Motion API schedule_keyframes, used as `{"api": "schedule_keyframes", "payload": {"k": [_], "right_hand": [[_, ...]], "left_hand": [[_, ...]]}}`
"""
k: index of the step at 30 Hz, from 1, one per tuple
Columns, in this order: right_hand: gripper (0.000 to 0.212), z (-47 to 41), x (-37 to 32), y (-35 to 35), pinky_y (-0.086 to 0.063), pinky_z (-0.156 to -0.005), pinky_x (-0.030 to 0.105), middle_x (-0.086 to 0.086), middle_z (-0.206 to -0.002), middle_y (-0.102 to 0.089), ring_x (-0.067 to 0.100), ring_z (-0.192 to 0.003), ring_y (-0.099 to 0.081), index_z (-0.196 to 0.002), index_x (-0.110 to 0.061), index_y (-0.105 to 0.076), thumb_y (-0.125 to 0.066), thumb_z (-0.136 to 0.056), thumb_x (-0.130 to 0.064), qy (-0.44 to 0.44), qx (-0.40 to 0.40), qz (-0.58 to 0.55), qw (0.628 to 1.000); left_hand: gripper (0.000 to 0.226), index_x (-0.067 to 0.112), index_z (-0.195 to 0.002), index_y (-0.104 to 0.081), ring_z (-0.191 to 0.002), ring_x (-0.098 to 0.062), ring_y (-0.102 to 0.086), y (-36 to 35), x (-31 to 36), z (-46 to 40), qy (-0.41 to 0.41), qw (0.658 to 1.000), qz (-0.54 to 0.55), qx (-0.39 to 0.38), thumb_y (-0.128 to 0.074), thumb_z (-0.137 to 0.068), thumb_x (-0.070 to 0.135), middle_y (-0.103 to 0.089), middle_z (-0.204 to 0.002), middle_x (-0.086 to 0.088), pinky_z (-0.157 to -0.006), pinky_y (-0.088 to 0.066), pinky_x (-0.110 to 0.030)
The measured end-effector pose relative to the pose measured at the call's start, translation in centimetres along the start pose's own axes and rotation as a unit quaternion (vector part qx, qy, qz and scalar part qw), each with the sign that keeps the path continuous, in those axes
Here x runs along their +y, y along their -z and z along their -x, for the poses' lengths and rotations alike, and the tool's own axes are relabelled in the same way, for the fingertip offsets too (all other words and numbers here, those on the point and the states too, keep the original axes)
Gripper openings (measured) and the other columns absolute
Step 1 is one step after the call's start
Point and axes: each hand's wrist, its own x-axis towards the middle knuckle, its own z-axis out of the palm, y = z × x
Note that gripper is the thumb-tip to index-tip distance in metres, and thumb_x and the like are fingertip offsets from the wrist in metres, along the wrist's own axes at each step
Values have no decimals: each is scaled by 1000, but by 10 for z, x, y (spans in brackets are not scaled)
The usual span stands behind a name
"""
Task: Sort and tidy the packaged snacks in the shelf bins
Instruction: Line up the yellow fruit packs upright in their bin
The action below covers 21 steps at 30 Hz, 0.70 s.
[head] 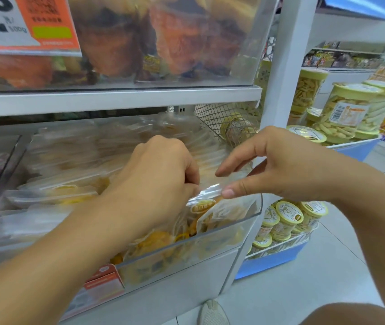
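Observation:
A clear plastic shelf bin (254, 213) holds several transparent snack packets with yellow labels and orange-yellow contents. My left hand (156, 174) reaches into the bin with fingers curled round the top edge of a packet (206, 207) near the bin's right front corner. My right hand (278, 165) pinches the same packet's clear top seal between thumb and forefinger. More packets (69, 188) lie stacked flat across the bin's left and back.
Above, another clear bin (163, 43) holds orange-brown packaged snacks behind an orange price tag (44, 19). A white upright (287, 62) stands at the right. Yellow-lidded tubs (346, 109) fill the neighbouring display and a lower blue-edged rack (283, 221). A shoe (212, 313) shows on the tiled floor.

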Motion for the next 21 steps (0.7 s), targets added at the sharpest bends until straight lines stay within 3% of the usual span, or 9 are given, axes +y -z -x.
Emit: {"api": "schedule_keyframes", "payload": {"k": [4, 9, 14, 16, 18, 21], "right_hand": [[40, 4, 3, 2, -55, -85, 32, -19, -102, -67, -7, -95, -60, -89, -46, -76, -90, -52, -54, -25, -14, 67, 997], [15, -4, 1, -5, -51, -60, 28, -5, -71, -68, 7, -63, -59, -65, -30, -77, -92, -63, -31, -27, 16, 125, 992], [13, 1, -4, -8, -50, -59, 28, -10, -64, -65, 5, -62, -60, -67, -30, -75, -87, -71, -34, -33, 7, 187, 982], [14, -2, -5, -11, -48, -57, 26, -13, -60, -63, 4, -60, -58, -66, -31, -75, -87, -70, -35, -39, 6, 194, 980], [16, -7, -5, -15, -51, -58, 29, -14, -57, -63, 3, -59, -58, -64, -31, -75, -89, -66, -36, -45, 20, 197, 979], [20, -13, -6, -18, -53, -59, 31, -10, -57, -64, 6, -59, -59, -65, -29, -74, -92, -60, -36, -56, 25, 197, 979]], "left_hand": [[12, 32, -72, -76, -71, -6, -63, -6, -3, -1, 11, 998, 56, -5, -79, -82, 37, -68, -70, 13, -65, -52, -28], [9, 30, -76, -77, -70, -4, -61, -8, -3, 1, -36, 999, 40, 5, -78, -84, 36, -66, -72, 15, -68, -54, -30], [9, 27, -75, -76, -66, -12, -58, -17, 3, -1, -170, 981, 34, 89, -76, -81, 33, -59, -69, 12, -60, -51, -36], [5, 28, -76, -77, -69, -15, -61, -22, 10, -3, -149, 985, 43, 70, -78, -80, 31, -62, -71, 10, -62, -53, -37], [6, 31, -76, -77, -72, -15, -64, -24, 12, -7, -77, 995, 52, 28, -78, -81, 31, -67, -73, 8, -66, -56, -35], [14, 30, -67, -75, -64, 1, -61, -20, 5, -11, -26, 995, 97, 0, -83, -77, 34, -68, -64, 13, -60, -49, -17]]}}
